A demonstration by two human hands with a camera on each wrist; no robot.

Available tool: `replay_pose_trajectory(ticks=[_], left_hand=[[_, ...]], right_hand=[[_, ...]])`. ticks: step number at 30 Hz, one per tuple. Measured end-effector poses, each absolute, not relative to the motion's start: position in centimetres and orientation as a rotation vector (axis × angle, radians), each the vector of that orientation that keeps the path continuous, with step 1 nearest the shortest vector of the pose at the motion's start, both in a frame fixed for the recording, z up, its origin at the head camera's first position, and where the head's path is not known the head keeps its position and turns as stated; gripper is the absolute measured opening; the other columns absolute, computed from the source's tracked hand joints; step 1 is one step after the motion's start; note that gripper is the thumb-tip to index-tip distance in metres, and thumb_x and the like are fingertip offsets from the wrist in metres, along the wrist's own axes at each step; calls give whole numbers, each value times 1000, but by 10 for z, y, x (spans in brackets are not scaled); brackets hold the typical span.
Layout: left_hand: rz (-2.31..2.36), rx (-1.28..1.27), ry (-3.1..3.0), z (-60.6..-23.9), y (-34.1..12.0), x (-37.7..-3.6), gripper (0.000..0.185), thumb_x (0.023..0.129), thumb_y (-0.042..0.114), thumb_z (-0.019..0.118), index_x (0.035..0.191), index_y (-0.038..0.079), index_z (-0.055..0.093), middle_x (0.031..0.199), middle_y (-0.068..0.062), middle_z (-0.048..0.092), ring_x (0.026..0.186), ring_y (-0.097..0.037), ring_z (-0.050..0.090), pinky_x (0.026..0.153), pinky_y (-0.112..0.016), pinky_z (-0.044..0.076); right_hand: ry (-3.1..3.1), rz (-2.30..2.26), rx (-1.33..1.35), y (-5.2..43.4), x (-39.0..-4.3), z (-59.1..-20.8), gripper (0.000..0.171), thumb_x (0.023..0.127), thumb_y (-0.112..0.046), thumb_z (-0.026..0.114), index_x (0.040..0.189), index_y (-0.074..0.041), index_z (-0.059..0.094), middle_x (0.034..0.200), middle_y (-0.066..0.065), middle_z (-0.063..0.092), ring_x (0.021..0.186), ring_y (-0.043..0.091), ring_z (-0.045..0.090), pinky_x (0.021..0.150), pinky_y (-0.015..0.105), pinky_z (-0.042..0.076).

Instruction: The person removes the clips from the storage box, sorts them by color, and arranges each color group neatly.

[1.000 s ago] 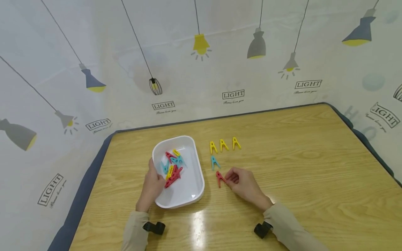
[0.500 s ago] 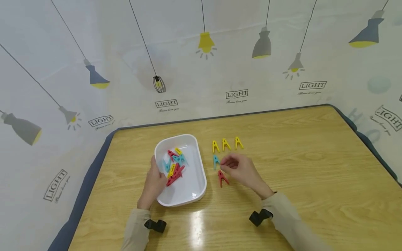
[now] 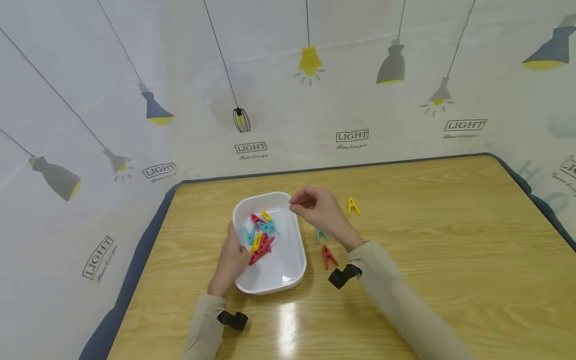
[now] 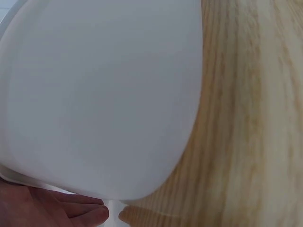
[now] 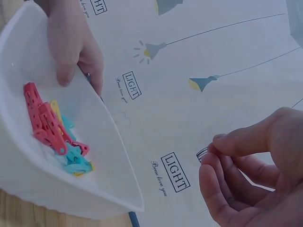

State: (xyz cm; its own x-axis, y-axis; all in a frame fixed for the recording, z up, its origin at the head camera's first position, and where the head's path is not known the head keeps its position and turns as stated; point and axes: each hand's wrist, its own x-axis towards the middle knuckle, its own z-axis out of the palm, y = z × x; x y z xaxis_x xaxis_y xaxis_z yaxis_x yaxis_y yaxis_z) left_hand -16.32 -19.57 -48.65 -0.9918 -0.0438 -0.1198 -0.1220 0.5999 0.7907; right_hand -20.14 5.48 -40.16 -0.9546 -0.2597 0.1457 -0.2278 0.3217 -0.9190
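Observation:
My left hand (image 3: 231, 261) grips the left side of a white plastic tub (image 3: 288, 262), thumb over the rim; in the left wrist view the tub's outer wall (image 4: 104, 104) fills much of the picture. Red (image 3: 260, 254), light blue (image 3: 268, 227) and yellow clothespins (image 3: 257, 242) lie heaped in the tub's left part. My right hand (image 3: 318, 211) hovers by the tub's far right corner. Its fingers are loosely bent, thumb close to the index finger, with nothing between them in the right wrist view.
On the wooden table (image 3: 432, 240), right of the tub, lie a yellow clothespin (image 3: 353, 206), a light blue clothespin (image 3: 321, 235) partly covered by the right hand, and a red clothespin (image 3: 329, 256). A wall cloth (image 3: 288, 90) printed with lamps stands behind the table.
My right hand has left the red clothespin, passed the light blue one and moved up and left toward the tub, now covering two yellow clothespins. The left hand keeps its grip.

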Motion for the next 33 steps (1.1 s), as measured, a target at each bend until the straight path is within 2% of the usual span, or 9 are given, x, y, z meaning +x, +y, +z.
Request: replay_pose_trajectory(ticks=[10,22,29,33], left_hand=[[1344,-144,2737,-489,-191,-165,80,90,-13,43,160,7,10,155,-26,41,135,-38,48,111,-59,43],[1385,-124,2722,-489,-188,-167,83,88,-16,45,160,9,12,153,-24,44,130,-37,52,107,-58,47],[1365,-102,2749,-488,-192,-165,82,86,-16,44,159,5,11,151,-27,44,131,-39,52,109,-58,45],[1353,-90,2771,-488,-197,-163,84,84,-16,45,158,4,11,148,-29,46,128,-39,53,107,-58,47]], right_hand=[[2498,-1748,-493,20,-228,-406,11,92,-9,71,100,-2,72,98,13,74,86,21,67,78,27,58],[2485,-1693,-473,3,-247,-414,10,93,-10,70,101,-4,72,98,12,73,86,20,65,77,25,57],[2470,-1656,-490,-24,-250,-422,9,92,-8,70,100,-4,72,97,11,72,87,19,65,79,25,57],[2455,-1598,-520,-42,-253,-428,8,91,-8,71,98,-4,72,96,10,73,85,16,64,75,21,55]])
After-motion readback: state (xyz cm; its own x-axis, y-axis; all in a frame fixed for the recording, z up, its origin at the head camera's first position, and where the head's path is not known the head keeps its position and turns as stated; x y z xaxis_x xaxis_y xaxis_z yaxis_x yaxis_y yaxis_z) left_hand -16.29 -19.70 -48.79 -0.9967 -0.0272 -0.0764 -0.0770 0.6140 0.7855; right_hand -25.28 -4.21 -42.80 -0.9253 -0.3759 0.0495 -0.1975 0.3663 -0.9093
